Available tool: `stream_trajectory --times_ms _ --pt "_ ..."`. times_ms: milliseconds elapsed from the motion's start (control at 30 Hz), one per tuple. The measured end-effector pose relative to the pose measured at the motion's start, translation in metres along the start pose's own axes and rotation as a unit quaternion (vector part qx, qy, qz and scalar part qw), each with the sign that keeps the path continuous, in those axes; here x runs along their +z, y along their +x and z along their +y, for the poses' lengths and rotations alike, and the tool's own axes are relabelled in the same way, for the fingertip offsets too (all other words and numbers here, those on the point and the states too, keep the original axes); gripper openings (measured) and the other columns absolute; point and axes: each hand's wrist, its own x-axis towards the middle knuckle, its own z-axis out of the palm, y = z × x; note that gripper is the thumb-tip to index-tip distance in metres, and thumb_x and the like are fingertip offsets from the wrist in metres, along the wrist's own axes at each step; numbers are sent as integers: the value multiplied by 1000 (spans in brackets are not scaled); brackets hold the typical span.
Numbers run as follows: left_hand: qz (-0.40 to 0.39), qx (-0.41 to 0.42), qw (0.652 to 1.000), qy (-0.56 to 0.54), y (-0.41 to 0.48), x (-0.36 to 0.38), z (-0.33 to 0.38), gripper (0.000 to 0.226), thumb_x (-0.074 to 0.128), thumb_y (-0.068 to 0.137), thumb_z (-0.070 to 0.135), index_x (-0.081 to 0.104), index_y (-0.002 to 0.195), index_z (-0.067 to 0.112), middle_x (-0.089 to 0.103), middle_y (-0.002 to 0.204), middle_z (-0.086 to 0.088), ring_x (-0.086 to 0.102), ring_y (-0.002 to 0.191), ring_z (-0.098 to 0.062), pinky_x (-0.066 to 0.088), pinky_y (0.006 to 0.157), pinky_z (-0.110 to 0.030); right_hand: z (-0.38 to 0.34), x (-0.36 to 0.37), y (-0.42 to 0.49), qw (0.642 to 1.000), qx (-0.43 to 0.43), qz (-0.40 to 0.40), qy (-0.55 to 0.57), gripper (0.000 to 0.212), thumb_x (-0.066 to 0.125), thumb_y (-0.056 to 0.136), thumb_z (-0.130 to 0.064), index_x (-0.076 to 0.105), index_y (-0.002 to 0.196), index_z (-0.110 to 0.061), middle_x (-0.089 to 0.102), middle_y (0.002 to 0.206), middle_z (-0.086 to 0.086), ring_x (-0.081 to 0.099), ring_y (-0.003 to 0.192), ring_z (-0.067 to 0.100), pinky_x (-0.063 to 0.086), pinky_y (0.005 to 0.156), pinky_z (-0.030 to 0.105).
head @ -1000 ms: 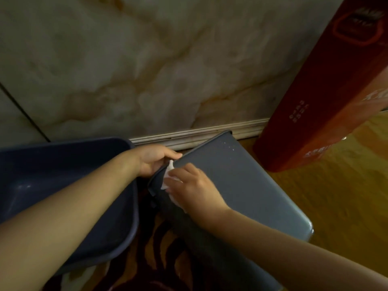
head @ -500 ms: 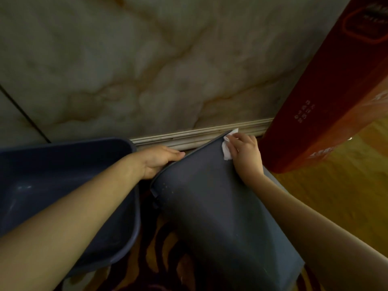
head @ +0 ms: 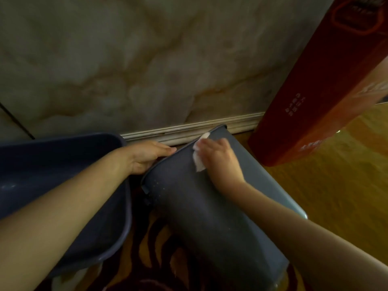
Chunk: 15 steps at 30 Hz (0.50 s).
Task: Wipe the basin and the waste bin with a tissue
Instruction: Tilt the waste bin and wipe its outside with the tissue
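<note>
A grey-blue waste bin (head: 210, 217) lies tilted on its side on the floor, its far end near the wall. My left hand (head: 147, 158) grips the bin's far left edge. My right hand (head: 220, 162) presses a white tissue (head: 198, 158) flat against the bin's upper side, near the far end. A dark blue basin (head: 63, 156) sits at the left, partly hidden under my left forearm.
A marble wall with a pale skirting board (head: 189, 131) runs right behind the bin. A tall red box (head: 315, 91) leans at the right, close to the bin. A patterned rug (head: 147, 259) lies below, and wooden floor (head: 336, 175) at the right.
My right hand swept the tissue from the bin's near-left part up to its far corner, then slid back a little to the left. The bin shifted slightly. My left hand kept its hold.
</note>
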Motion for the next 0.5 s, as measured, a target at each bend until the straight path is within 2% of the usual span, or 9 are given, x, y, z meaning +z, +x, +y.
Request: stream_trajectory --times_ms 100,167,233,267,367,433,500 --pt "-6 7 1000 5 -1 -2 0 21 52 91 13 70 82 7 74 64 -3 69 56 -12 57 58 -22 49 -3 9 994 100 11 -40 26 46 93 -12 62 114 -9 64 117 10 54 96 32 36 86 35" --pt "-4 10 1000 14 -2 -2 2 20 52 90 12 69 82 6 74 63 -3 69 55 -11 57 54 -21 69 -4 2 985 168 28 -31 27 42 96 -15 67 101 -5 69 103 15 56 93 35 38 85 37" --pt "-10 8 1000 17 -4 -1 2 18 52 90 12 69 86 4 75 65 -4 70 56 -12 58 56 -22 78 -7 -14 966 251 50 37 35 43 98 -20 70 85 -1 70 88 19 57 88 36 38 80 36" --pt "-15 6 1000 17 -5 -1 3 18 52 90 12 68 88 3 75 66 -4 70 57 -12 58 58 -23 79 -9 -23 954 284 63 73 37 45 97 -23 71 83 -1 71 86 19 57 89 35 37 78 34" --pt "-20 2 1000 -4 -6 -1 2 18 51 91 10 67 91 1 74 65 -6 70 57 -12 58 58 -24 83 -15 -50 939 326 56 95 37 44 97 -29 72 88 -7 71 88 15 56 86 29 34 74 27" --pt "-15 4 1000 -13 -7 1 1 19 51 91 10 65 95 -2 74 64 -5 69 55 -12 58 57 -25 86 -24 -61 925 362 37 110 34 45 97 -32 71 93 -9 72 89 14 59 78 24 43 76 29" --pt "-13 5 1000 -6 -9 2 2 19 52 91 10 65 96 -3 73 63 -5 69 54 -12 58 57 -25 82 -32 -61 920 374 46 103 31 48 96 -30 71 93 -9 72 87 15 61 76 25 47 71 32"
